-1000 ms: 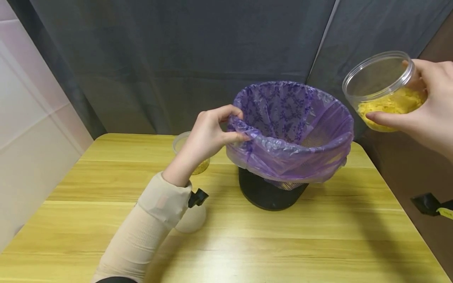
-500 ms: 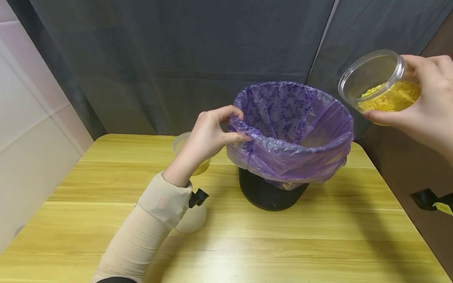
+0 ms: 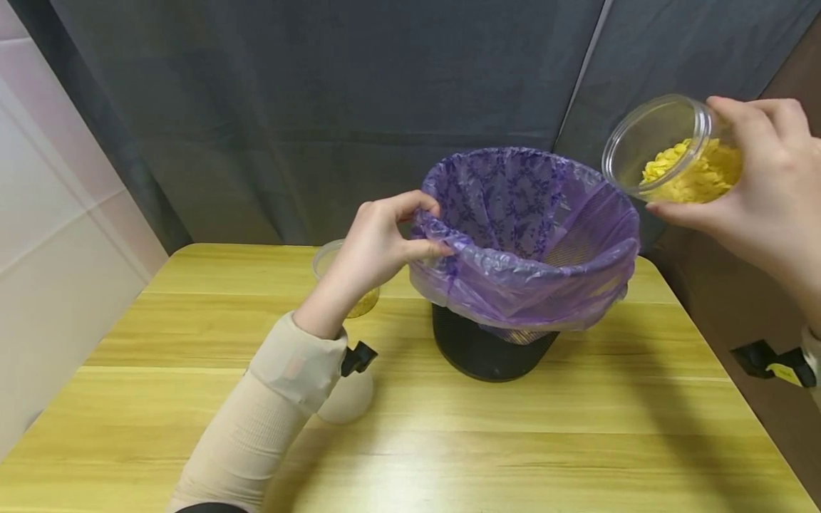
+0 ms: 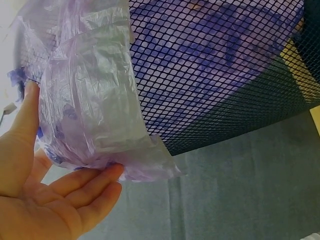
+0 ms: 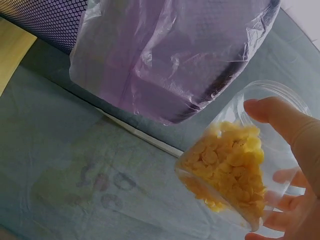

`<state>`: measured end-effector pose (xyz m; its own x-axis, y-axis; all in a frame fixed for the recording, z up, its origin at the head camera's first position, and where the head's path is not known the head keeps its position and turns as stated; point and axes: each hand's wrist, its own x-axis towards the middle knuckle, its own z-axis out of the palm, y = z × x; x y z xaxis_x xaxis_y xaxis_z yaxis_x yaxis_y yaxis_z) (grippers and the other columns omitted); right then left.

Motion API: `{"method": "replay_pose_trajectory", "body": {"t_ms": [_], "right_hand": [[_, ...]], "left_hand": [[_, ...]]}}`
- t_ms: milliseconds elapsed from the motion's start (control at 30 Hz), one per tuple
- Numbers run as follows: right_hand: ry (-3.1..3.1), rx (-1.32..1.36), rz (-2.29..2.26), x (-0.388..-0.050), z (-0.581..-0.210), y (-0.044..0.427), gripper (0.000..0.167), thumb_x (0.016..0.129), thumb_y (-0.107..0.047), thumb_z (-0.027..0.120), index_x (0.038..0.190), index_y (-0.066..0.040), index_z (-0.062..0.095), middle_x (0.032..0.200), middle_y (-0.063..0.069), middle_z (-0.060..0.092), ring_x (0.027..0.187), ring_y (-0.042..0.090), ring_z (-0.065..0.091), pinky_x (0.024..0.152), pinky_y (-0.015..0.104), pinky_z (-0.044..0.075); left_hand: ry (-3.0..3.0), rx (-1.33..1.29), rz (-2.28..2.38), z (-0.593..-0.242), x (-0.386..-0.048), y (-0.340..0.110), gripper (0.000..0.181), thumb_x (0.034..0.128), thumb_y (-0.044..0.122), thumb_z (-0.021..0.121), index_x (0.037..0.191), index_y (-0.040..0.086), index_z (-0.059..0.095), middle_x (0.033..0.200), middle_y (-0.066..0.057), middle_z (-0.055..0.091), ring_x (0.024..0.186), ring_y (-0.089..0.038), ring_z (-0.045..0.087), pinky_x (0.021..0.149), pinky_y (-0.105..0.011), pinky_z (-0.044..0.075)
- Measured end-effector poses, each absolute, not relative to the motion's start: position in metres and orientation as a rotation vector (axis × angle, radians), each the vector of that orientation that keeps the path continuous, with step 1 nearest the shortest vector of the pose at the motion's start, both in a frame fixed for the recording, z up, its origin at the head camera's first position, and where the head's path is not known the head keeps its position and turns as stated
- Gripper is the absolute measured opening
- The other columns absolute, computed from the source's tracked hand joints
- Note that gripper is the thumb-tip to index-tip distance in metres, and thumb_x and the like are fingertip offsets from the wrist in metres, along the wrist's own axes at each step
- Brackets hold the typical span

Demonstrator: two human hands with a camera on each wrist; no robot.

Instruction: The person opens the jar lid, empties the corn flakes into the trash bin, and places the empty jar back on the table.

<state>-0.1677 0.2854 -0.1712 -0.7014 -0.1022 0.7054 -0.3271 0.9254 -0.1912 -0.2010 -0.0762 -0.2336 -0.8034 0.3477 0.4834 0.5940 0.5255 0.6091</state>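
Note:
A black mesh waste bin [image 3: 490, 356] stands on the table, tilted a little, lined with a purple patterned plastic bag [image 3: 529, 299] folded over its rim. My left hand [image 3: 375, 242] grips the bag-covered rim at the near left, thumb outside and fingers over the edge. To the upper right of the bin, my right hand [image 3: 766, 171] holds a clear plastic jar [image 3: 631, 153] without a lid. The jar leans, its mouth toward the bin, beside the rim. Yellow flakes [image 5: 230, 160] lie inside it, gathered along the lower side; none are seen falling.
Behind my left forearm stands a second clear container [image 3: 328, 253] with some yellow contents, partly hidden. A round translucent lid [image 3: 349, 399] lies on the wooden table [image 3: 160, 399]. A grey curtain [image 3: 321, 107] hangs behind the table.
My right hand has moved left toward the bin and tipped the jar further. The flakes have shifted toward its mouth. My left hand and the bin stay put.

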Motion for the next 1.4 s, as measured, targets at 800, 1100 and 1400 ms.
{"method": "replay_pose_trajectory", "body": {"t_ms": [800, 1100, 1400], "right_hand": [[-2.223, 0.494, 0.307, -0.1742, -0.1678, 0.2828, 0.098, 0.05, -0.004, 0.089, 0.137, -0.002, 0.044, 0.13, 0.028, 0.043, 0.119, 0.044, 0.038, 0.103, 0.045, 0.021], [-2.217, 0.511, 0.27, -0.1748, -0.1678, 0.284, 0.098, 0.048, -0.001, 0.089, 0.136, -0.003, 0.045, 0.132, 0.027, 0.042, 0.12, 0.046, 0.039, 0.103, 0.05, 0.023], [-2.188, 0.548, 0.253, -0.1749, -0.1668, 0.2828, 0.097, 0.05, 0.002, 0.089, 0.137, -0.005, 0.046, 0.133, 0.027, 0.042, 0.127, 0.041, 0.035, 0.106, 0.049, 0.02]], "left_hand": [[-2.468, -0.786, -1.152, -0.2332, -0.2016, -0.0759, 0.038, 0.0718, 0.023, 0.085, 0.102, 0.012, 0.065, 0.075, -0.003, 0.054, 0.057, -0.013, 0.028, 0.054, -0.03, 0.027], [-2.463, -0.786, -1.145, -0.2321, -0.2013, -0.0752, 0.04, 0.0712, 0.023, 0.085, 0.103, 0.01, 0.066, 0.071, -0.003, 0.047, 0.057, -0.013, 0.027, 0.055, -0.03, 0.026], [-2.459, -0.781, -1.157, -0.232, -0.2011, -0.0754, 0.038, 0.0711, 0.022, 0.086, 0.101, 0.011, 0.066, 0.08, -0.001, 0.056, 0.059, -0.014, 0.03, 0.056, -0.031, 0.027]]}}
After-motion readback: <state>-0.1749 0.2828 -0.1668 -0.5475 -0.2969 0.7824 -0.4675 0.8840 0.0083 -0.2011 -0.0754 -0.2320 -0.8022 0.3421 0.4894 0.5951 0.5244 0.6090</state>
